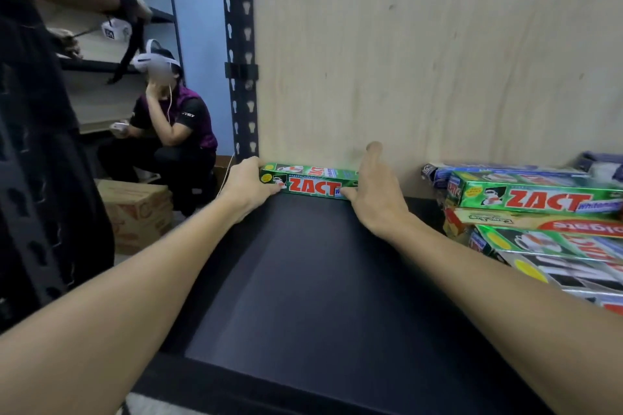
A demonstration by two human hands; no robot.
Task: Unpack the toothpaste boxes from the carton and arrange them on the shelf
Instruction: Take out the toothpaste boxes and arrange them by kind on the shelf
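A green box (308, 181) lies on the dark shelf (303, 280), right at the back, touching the wood wall (404, 44). It looks like two boxes, one behind the other, but that is hard to tell. The box lies long-ways from left to right, flat along the wall.

The left hand (247, 187) is at the left end of the box. Its fingers (269, 190) curl around that end and hold it. The right hand (374, 190) is at the right end of the box. It is open and flat, with the thumb up by the wall, and its fingers (349, 194) press on that end. It holds nothing.

So the box sits between the two hands, and both are just as near. I think the hands are setting it straight.

More boxes lie in a pile (539, 222) to the right of the box, well apart from it. The next box should go just in front of the green box.
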